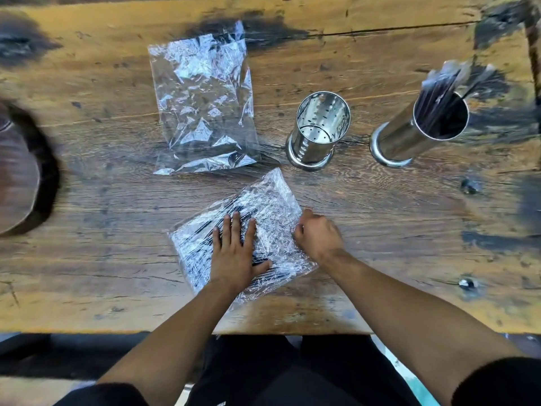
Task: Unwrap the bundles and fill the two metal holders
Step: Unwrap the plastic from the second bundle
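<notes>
Left hand (234, 253) flat on wrapped bundle (248, 230); right hand (317, 234) pinches wrap edge; contents blurred by film.

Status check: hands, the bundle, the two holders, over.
Left hand flat on wrapped bundle; right hand pinching its wrap edge. Near holder empty, far holder filled. Nothing in the way.

1. I see the table (380, 230) in worn yellow-brown wood, grained, with black scorched-looking patches.
2. The empty bag (202, 98) is clear plastic, crinkled with white glare.
3. The bundle (263, 206) is clear wrap over thin black sticks, showing as dark stripes.
4. The near holder (317, 133) is shiny silver metal dotted with rows of small holes.
5. The far holder (409, 133) is plain polished silver, with black sticks (439, 98) inside.
6. My sleeves (497, 382) are black.
</notes>
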Available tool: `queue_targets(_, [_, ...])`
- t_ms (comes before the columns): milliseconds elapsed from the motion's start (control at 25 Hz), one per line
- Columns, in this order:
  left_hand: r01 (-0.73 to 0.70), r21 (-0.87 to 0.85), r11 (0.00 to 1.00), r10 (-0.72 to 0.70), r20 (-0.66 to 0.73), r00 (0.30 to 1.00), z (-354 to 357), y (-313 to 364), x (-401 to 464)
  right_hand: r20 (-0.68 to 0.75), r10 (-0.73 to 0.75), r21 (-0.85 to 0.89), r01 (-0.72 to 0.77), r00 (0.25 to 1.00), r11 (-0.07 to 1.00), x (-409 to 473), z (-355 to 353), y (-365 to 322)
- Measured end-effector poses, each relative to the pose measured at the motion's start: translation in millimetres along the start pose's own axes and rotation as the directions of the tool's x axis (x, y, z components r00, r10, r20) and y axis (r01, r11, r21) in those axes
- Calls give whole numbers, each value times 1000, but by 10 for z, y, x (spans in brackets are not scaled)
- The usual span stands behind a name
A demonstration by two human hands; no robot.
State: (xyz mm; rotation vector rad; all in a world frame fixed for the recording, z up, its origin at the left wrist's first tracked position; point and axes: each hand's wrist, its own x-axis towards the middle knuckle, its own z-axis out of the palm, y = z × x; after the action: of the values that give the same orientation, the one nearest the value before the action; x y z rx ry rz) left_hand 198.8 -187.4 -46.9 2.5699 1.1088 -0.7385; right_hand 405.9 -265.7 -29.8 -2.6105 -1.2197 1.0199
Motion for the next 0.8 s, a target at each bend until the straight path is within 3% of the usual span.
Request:
queue_targets(80, [-7, 9, 1000, 7, 5, 1000, -5, -17, 2, -17, 35, 13, -35, 999, 999, 19, 8, 22])
queue_targets(240, [-50, 25, 998, 50, 27, 998, -23, -101, 3, -126, 304, 268, -262, 944, 927, 90, -93, 249])
queue_targets(320, [-92, 35, 995, 91, 29, 995, -32, -136, 1, -136, 358, 297, -306, 924, 904, 76, -111, 407])
queue_targets(560, [-127, 27, 992, 126, 24, 992, -56, -145, 7, -38, 321, 316, -293, 946, 902, 72, -49, 504])
queue_targets(800, [-115, -12, 993, 115, 23, 993, -64, -129, 47, 131, 12, 412, -65, 991, 909, -66, -88, 736])
